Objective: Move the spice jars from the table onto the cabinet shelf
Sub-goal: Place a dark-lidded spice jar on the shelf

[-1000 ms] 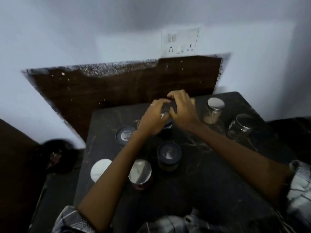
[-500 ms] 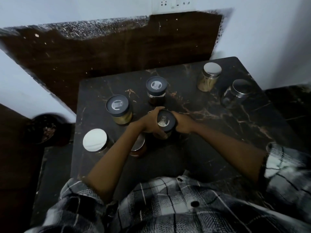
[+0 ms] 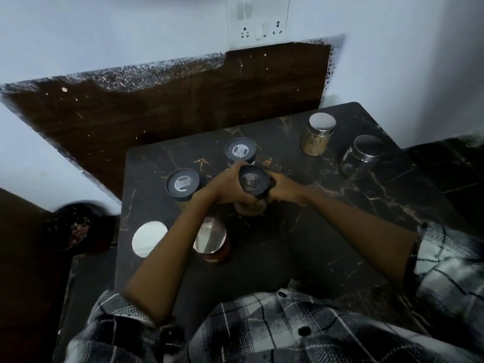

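I see both hands wrapped around one black-lidded spice jar (image 3: 253,183) above the middle of the dark marble table (image 3: 327,247): left hand (image 3: 227,185) gripping its left side, right hand (image 3: 281,185) its right. Six other jars stand on the table, the nearest black-lidded one (image 3: 240,151) just behind.

On the dark marbled tabletop (image 3: 327,231), the near right part lies bare between the two forearms and out to the right edge, with open passage there. The left side is crowded by a black-lidded jar (image 3: 182,184), a round mirror-lidded jar (image 3: 149,238) and a red-brown jar with a shiny lid (image 3: 210,239), which sits under the left forearm. Another black-lidded jar (image 3: 240,151) stands just behind the hands, and a steel-lidded glass jar of pale sticks (image 3: 317,134) and a dark steel-lidded jar (image 3: 362,157) block the far right corner.
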Motion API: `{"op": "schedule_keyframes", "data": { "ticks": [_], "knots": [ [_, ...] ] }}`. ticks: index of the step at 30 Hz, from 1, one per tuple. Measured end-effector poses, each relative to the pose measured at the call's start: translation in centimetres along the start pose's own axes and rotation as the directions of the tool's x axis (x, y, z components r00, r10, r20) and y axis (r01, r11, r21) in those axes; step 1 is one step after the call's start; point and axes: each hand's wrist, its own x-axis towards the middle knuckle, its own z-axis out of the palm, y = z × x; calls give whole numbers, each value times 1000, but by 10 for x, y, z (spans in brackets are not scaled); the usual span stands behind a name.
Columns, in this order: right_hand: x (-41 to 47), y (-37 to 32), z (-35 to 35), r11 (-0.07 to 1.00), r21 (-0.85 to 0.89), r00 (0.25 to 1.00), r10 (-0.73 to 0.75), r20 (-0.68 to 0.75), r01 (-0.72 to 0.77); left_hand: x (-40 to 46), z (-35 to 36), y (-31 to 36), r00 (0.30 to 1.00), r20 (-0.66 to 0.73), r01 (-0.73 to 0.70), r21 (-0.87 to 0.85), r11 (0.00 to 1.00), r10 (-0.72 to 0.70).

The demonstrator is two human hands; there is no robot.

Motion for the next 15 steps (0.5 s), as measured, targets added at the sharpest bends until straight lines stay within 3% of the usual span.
{"op": "schedule_keyframes", "data": {
  "ticks": [9, 15],
  "knots": [
    [-7, -94, -41, 935, 261, 965, -203, -164, 241, -7, -107, 67, 950, -294, -158, -166, 973, 104],
    [-37, -183, -78, 832, 293, 878, -411, -246, 471, -31, -174, 133, 792, -577, -385, -218, 897, 200]
  ]
}}
